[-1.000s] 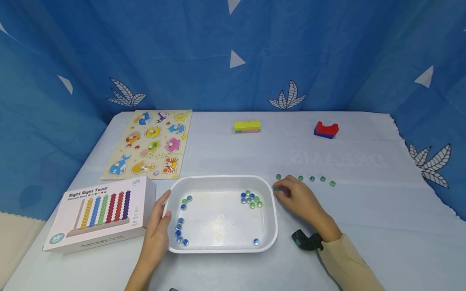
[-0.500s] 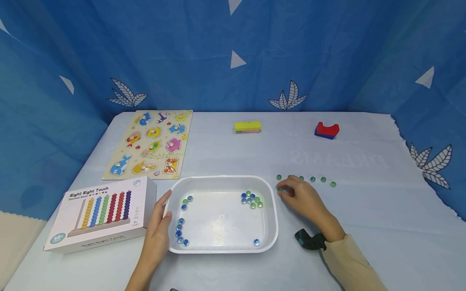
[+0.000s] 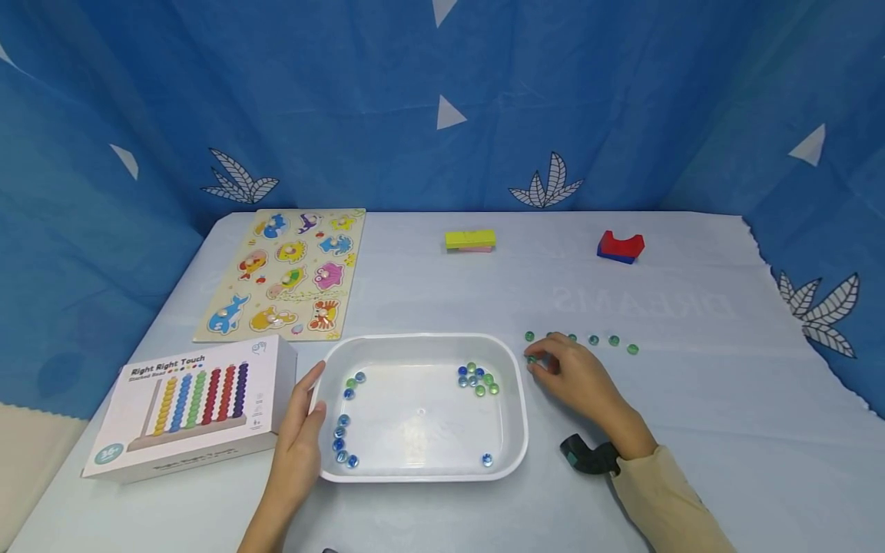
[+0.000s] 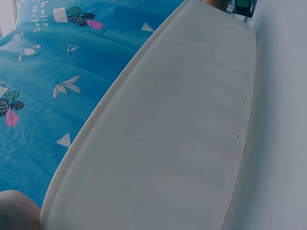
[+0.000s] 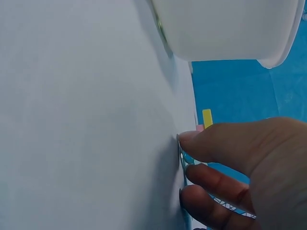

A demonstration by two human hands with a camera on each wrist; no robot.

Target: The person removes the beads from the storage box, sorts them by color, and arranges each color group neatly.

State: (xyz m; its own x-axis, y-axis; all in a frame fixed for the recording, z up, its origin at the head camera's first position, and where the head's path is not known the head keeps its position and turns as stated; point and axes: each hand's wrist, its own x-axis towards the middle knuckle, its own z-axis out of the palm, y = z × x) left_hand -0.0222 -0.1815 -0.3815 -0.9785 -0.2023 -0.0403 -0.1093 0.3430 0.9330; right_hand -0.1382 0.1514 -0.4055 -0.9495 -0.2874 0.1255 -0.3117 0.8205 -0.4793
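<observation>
My left hand [image 3: 299,442] is at the left side of a white plastic tray [image 3: 422,476], its fairly straight index finger and thumb touching the rim. Flat green and blue glass marbles lie inside: a line at the left, a cluster at the back right, one blue marble [image 3: 487,459] at the front right. Just right of the tray, my right hand [image 3: 574,380] pinches a green glass marble [image 3: 531,359] low over the tablecloth. In the right wrist view the thumb [image 5: 216,141] and fingertips come down at the cloth. Behind this hand runs a row of green marbles [image 3: 593,339], partly hidden by it.
A stacking-bead toy box [image 3: 187,415] lies left of my left hand. Behind it is a wooden sea-animal puzzle board [image 3: 283,276]. Yellow and pink blocks [image 3: 470,240] sit at the back middle, red and blue blocks [image 3: 621,246] at the back right. A blue curtain [image 3: 387,107] hangs behind.
Over the first half second my right hand shifted slightly right, away from the tray's rim, with the green marble at its fingertips. Since then it has stayed still. My left hand and the tray have not moved.
</observation>
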